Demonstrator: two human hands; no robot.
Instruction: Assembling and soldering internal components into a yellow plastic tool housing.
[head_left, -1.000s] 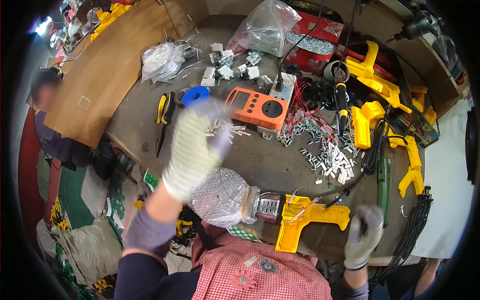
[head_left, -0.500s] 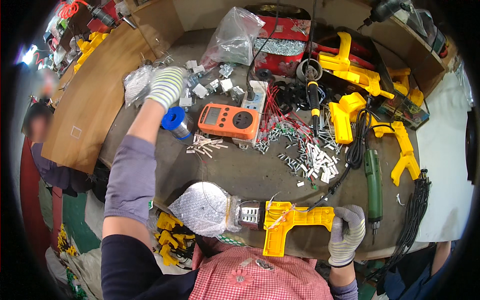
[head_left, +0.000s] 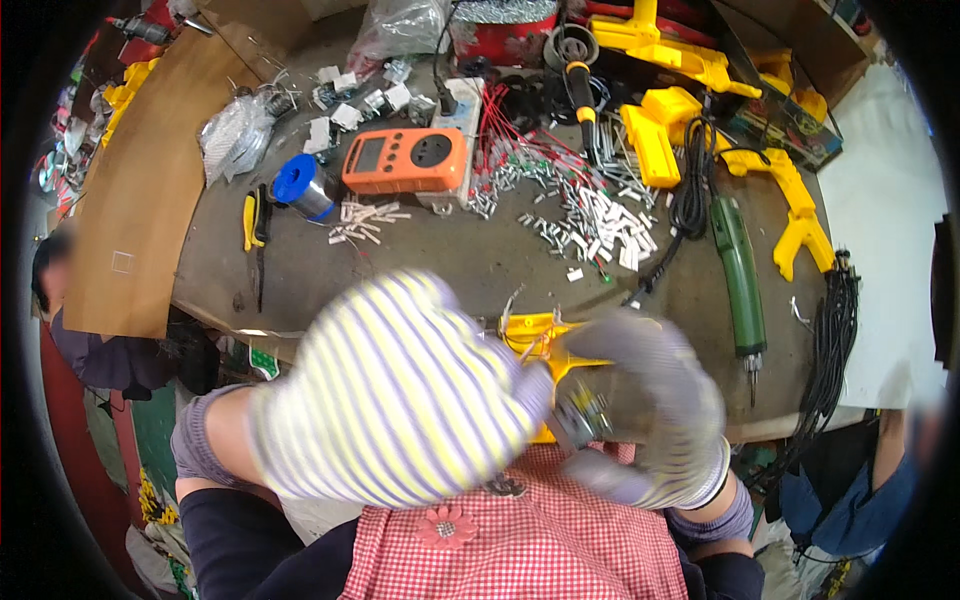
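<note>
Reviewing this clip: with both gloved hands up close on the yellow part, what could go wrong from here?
1. The left hand covers much of the yellow part, which the right hand grips; blocked sight could mean a fumble.
2. Loose white connectors lie just beyond; a sleeve might scatter them.
3. The green rotary tool points toward the table edge and could get knocked off.

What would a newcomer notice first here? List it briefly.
Two gloved hands fill the lower middle: the left hand in a striped glove, the right hand gripping a yellow plastic housing. Behind them, an orange meter sits by a blue-capped spool, with white connectors scattered to its right.
</note>
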